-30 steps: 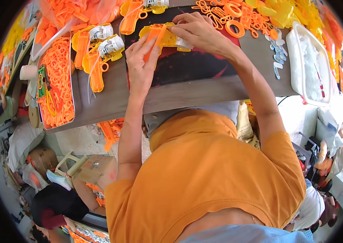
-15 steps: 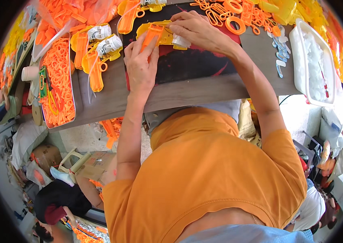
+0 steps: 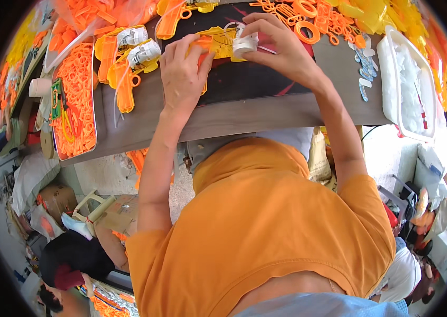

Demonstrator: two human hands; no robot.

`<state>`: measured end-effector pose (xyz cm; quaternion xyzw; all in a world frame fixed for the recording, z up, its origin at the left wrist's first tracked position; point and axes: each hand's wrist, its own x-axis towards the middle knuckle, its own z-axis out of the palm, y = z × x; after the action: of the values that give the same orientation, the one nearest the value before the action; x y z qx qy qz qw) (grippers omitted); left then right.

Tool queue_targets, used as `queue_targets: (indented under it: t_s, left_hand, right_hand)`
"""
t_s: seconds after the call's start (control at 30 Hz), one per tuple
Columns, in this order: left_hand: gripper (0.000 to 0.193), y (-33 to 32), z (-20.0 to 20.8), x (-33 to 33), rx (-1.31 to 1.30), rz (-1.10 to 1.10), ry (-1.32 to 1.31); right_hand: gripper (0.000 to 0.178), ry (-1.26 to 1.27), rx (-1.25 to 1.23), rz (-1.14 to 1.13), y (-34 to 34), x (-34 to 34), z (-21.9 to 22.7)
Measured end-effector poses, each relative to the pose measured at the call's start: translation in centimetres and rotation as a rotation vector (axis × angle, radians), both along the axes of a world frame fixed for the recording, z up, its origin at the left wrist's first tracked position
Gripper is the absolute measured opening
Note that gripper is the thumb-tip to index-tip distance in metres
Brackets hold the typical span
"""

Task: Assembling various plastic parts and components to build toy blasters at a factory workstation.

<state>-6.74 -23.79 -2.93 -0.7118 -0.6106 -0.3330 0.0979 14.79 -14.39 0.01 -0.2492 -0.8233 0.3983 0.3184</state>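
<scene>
My left hand (image 3: 184,74) is closed around the orange handle of a yellow-and-orange plastic toy shell (image 3: 223,41), steadying it on the dark mat (image 3: 250,82). Between the thumb and fingers of my right hand (image 3: 292,55) is a white round plastic part (image 3: 244,45), at the right end of that shell. A thin pale strand or wire shows by the part; whether the part sits in the shell or just above it, I cannot tell. Left of my left hand lie similar shells (image 3: 124,87) with white round parts (image 3: 144,53) in them.
A tray of small orange pieces (image 3: 75,100) stands at the left, with pliers (image 3: 67,124) on it. Orange rings (image 3: 306,33) and yellow parts (image 3: 368,16) lie at the far right. A white bin (image 3: 392,100) holds clear pieces and a red screwdriver (image 3: 423,113). Other people work behind me.
My right hand has shifted right and now grips the white round part, which has turned and come up from the shell's end. My left hand still holds the shell, slightly lower.
</scene>
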Motion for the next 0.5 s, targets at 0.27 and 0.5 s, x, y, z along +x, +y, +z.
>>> queue_targets:
  t_s: [0.27,0.5]
  left_hand:
    - [0.021,-0.3,0.5,0.3,0.033,0.054,0.0]
    - [0.028,0.1,2.2,3.1,0.121,0.093,-0.03]
  right_hand:
    - [0.032,0.296,-0.918,0.156,1.7,0.5,0.6]
    - [0.032,0.328,-0.98,0.125,2.2,0.2,0.0]
